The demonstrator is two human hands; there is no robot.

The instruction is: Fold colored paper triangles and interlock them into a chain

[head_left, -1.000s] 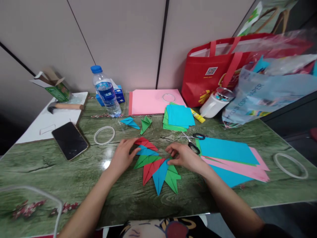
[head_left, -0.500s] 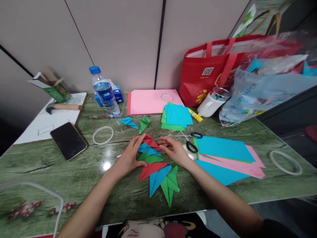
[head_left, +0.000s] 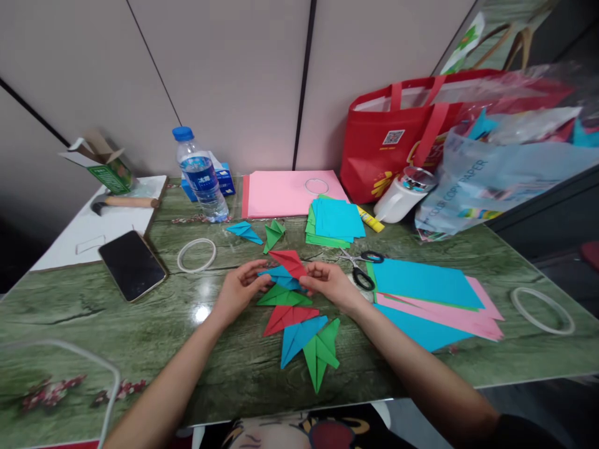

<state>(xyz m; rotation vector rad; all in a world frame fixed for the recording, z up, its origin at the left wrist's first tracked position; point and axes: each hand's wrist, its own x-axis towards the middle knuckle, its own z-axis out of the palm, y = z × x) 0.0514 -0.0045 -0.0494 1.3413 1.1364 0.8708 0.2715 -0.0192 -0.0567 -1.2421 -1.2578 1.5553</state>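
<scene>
A chain of folded paper pieces in red, blue and green curves over the table in front of me. At its far end, my right hand pinches the lower right corner of the top red piece. My left hand has its thumb and fingers closed on the left tip of the upper blue piece. Nearer to me lie a green piece, a red piece, a blue piece and a green end piece. Beyond my hands rest a loose blue piece and a loose green piece.
Scissors and coloured sheets lie right of my right hand. Behind are square papers, a pink stack and a bottle. A tape ring and phone are at left; a red bag stands back right.
The far red piece has been lifted and turned, showing more of its face. My left hand has moved from the chain's left side to the blue tip, and my right hand has closed on the red piece.
</scene>
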